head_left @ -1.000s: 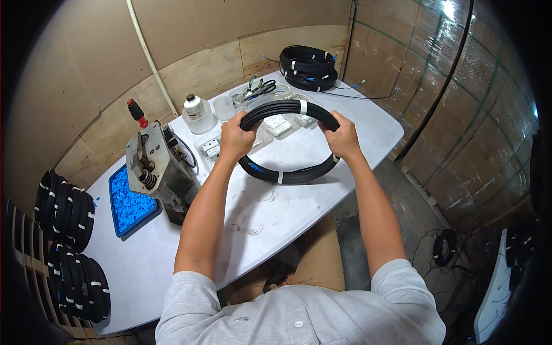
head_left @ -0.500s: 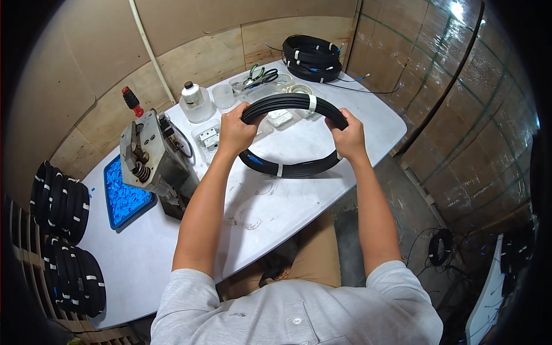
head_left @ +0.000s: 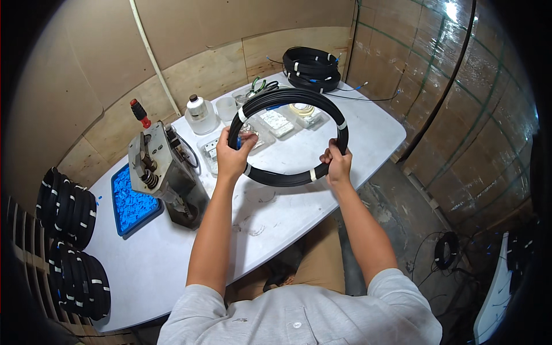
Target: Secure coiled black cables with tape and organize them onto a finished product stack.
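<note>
A black cable coil, bound with several white ties, is held up over the table, tilted so that its round opening faces me. My left hand is closed round the coil's left side, with a bit of blue showing beside the fingers. On the lower right side, my right hand grips the same coil, its fingers curled over the inner edge. Seen through the ring are clear boxes of small parts and a roll of tape.
At the left stands a metal hand press beside a tray of blue pieces. Stacked coils lie at the left edge, more coils at the back. A white bottle and pliers are behind. Wrapped cartons line the right.
The coil has turned in my hands and its ties sit in different places. It now stands more upright. Both hands have come lower in the view, the right one further down the ring.
</note>
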